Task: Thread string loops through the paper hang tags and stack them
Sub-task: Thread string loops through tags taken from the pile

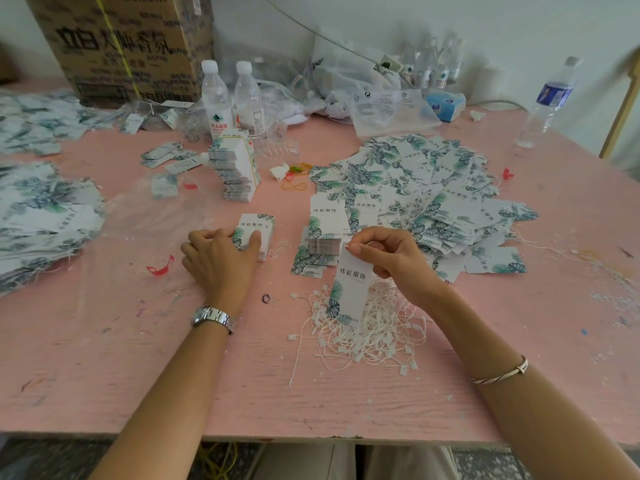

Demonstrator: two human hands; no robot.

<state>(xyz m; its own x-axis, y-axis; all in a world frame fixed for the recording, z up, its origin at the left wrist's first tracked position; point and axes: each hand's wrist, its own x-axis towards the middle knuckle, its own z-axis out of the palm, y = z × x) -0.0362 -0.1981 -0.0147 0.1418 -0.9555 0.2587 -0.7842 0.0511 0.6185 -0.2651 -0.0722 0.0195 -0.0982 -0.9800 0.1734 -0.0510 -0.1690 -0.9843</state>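
Observation:
My right hand (391, 259) pinches the top of a white hang tag (349, 289) with green leaf print, together with a thin white string; the tag hangs down over a tangle of white string loops (367, 330). My left hand (221, 259) rests on a small neat stack of tags (258, 230), thumb pressed on its top tag. Another squared stack (325, 226) stands just behind my right hand. A big loose heap of tags with strings (426, 195) spreads at the right.
Bundled tags lean in a tall pile (235, 171) mid-table. More tag heaps (41, 216) lie at the left. Water bottles (216, 98), a cardboard box (124, 46), plastic bags (377, 98), rubber bands (294, 176) and a red clip (160, 268) sit on the pink table (104, 375).

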